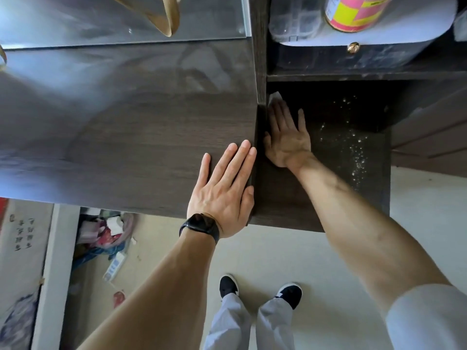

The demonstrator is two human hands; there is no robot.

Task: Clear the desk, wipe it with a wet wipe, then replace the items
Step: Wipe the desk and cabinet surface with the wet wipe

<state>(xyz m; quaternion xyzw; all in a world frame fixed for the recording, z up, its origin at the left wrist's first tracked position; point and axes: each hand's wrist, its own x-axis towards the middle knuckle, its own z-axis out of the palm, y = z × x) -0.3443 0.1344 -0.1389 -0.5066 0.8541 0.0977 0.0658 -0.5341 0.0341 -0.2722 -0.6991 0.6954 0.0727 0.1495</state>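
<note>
Right hand (288,140) lies flat, fingers straight, pressing the wet wipe (275,96) onto the lower shelf (328,203). Only a white corner shows past the fingertips, against the upright panel (260,72). Left hand (225,190) is spread flat on the desk top (126,122), holding nothing. Dust specks (358,152) lie off the right hand's little-finger side. Judgement: the next stroke runs sideways, away from the panel.

Item counts at the desk (126,127).
One left hand (222,190); one right hand (286,137); one wipe (275,96); one watch (201,224); two shoes (228,286) (290,294); one tin (353,11); one knob (353,47); one clear box (295,18).
</note>
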